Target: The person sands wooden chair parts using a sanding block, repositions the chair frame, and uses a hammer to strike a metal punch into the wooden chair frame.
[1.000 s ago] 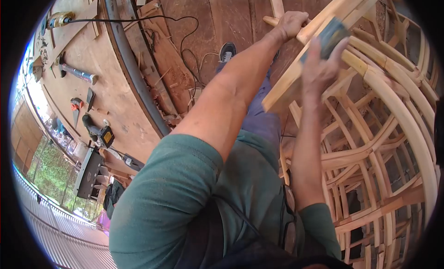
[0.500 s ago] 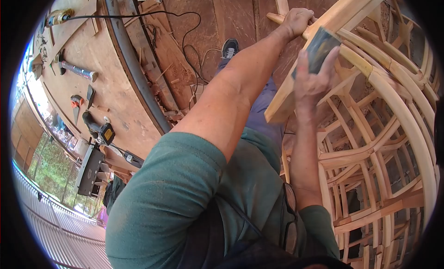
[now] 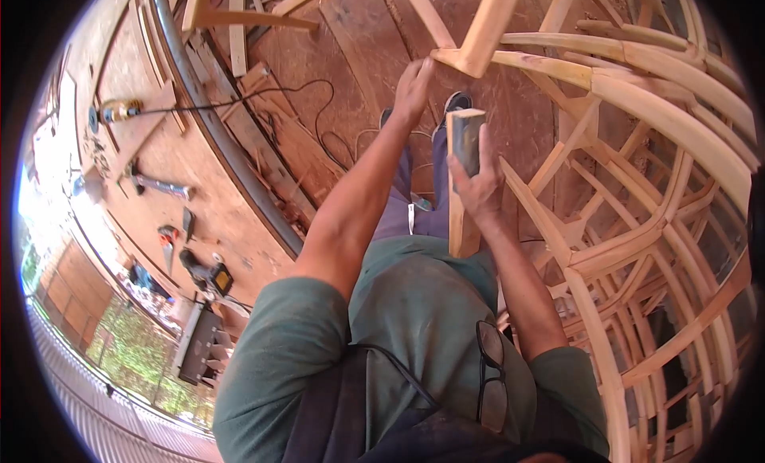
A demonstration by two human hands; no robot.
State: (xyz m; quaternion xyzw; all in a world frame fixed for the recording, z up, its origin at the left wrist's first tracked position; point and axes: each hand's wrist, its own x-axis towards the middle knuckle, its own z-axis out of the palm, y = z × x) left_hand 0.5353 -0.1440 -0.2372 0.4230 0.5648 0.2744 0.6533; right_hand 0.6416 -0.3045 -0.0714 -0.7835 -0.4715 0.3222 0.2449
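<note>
My right hand (image 3: 480,184) is wrapped around a long pale wooden block (image 3: 462,238) with a worn grey sheet (image 3: 467,146) on its upper face. The block stands lengthwise in front of my lap, apart from the frame. Higher and to the left, my left hand (image 3: 414,90) has its fingers stretched out. Its fingertips are close beside the narrow tip of a curved wooden rail (image 3: 558,68); whether they touch it is unclear. A thick wooden beam (image 3: 488,33) ends just above that tip.
Curved wooden ribs (image 3: 617,256) fill the right side. On the left, a plywood surface (image 3: 239,224) carries a hammer (image 3: 159,186), a cordless power tool (image 3: 209,273), an orange-handled tool (image 3: 168,238) and a corded tool (image 3: 119,112). A black cable and wood scraps lie on the floor.
My right hand has brought the block down and left, away from the beam. My left hand has moved left and down, its fingers now straighter. The view has shifted, showing more of my lap.
</note>
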